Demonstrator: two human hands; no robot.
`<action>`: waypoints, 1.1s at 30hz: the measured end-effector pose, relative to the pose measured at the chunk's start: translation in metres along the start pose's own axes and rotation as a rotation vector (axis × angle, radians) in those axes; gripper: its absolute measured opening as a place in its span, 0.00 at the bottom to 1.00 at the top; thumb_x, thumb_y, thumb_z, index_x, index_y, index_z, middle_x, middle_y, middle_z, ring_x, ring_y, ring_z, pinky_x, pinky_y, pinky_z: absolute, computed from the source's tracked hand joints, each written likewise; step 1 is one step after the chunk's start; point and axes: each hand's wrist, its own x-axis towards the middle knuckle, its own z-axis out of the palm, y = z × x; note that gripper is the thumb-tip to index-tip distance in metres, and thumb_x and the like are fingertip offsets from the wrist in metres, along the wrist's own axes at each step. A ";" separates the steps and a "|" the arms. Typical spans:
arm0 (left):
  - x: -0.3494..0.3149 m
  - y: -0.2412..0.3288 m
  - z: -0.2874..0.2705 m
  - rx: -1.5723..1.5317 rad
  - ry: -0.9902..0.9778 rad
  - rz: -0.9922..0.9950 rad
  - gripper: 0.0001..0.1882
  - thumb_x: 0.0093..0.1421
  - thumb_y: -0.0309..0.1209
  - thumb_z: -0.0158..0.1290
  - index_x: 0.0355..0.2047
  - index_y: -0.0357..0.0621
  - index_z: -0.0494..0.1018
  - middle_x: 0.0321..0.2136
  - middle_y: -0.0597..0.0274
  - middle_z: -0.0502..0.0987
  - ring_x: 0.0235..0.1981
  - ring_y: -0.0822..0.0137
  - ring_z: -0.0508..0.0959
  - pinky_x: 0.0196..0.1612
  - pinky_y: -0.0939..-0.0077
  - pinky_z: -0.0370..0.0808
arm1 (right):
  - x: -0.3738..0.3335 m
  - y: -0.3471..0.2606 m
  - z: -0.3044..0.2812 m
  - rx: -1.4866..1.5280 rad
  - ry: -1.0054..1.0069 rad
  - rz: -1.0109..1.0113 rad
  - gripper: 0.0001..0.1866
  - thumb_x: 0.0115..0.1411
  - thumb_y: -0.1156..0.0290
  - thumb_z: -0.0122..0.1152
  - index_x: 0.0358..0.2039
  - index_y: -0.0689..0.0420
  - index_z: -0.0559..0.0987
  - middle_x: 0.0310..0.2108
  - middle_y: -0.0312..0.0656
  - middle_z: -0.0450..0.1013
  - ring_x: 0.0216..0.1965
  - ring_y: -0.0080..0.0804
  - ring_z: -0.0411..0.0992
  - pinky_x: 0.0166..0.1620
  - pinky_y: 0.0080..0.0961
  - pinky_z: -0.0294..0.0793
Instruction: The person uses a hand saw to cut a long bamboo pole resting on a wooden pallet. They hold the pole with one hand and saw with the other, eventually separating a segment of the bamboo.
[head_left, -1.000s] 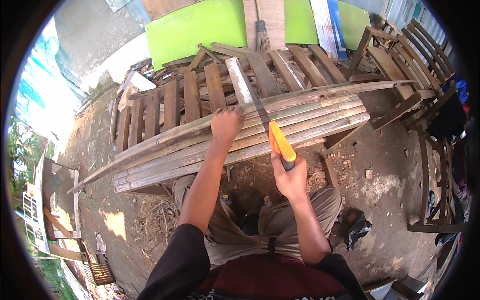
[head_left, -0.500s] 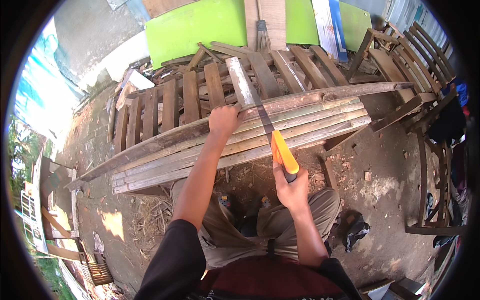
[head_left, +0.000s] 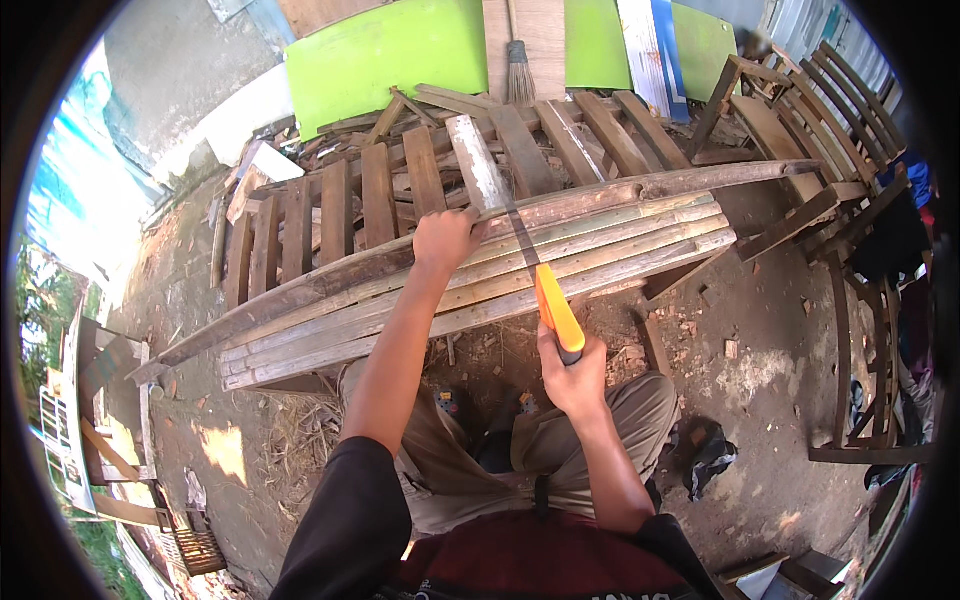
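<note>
A long, rough wooden plank (head_left: pixel 330 283) lies lengthwise along the far side of a slatted wooden bench (head_left: pixel 640 256). My left hand (head_left: pixel 446 240) is closed over the plank near its middle, fingers curled round its far edge. Just right of that hand, the dark blade of a handsaw (head_left: pixel 557 308) crosses the plank, its tip reaching past the far edge. My right hand (head_left: pixel 574 372) grips the saw's yellow and dark handle, on my side of the bench. How deep the blade sits in the wood cannot be made out.
Beyond the plank stands a row of brown wooden slats (head_left: pixel 378 195), one with peeling white paint. A broom (head_left: pixel 520 75) leans against the back boards. Wooden chair frames (head_left: pixel 770 130) crowd the right side. A black plastic bag (head_left: pixel 712 460) lies on the dirt floor.
The saw handle and my right hand have shifted slightly left. My left hand keeps its hold at the same spot on the plank.
</note>
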 end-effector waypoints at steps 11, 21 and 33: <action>-0.002 0.007 0.000 0.016 0.041 0.035 0.19 0.61 0.51 0.58 0.31 0.48 0.83 0.22 0.53 0.82 0.27 0.51 0.84 0.32 0.58 0.81 | 0.022 -0.006 0.012 0.054 0.005 0.103 0.16 0.63 0.68 0.63 0.22 0.65 0.75 0.13 0.39 0.69 0.18 0.17 0.65 0.22 0.28 0.65; 0.002 -0.001 0.002 0.017 0.090 0.009 0.18 0.58 0.53 0.60 0.34 0.54 0.84 0.22 0.52 0.81 0.26 0.49 0.83 0.34 0.56 0.80 | -0.057 0.003 -0.035 -0.070 -0.015 -0.075 0.09 0.63 0.72 0.63 0.28 0.65 0.80 0.17 0.44 0.74 0.20 0.29 0.78 0.27 0.30 0.75; 0.006 0.013 -0.005 -0.015 0.033 -0.003 0.17 0.58 0.51 0.60 0.32 0.52 0.83 0.22 0.52 0.81 0.26 0.49 0.83 0.35 0.55 0.80 | -0.059 0.017 -0.037 -0.076 0.052 -0.121 0.12 0.63 0.72 0.63 0.24 0.64 0.77 0.15 0.39 0.70 0.20 0.18 0.70 0.24 0.27 0.68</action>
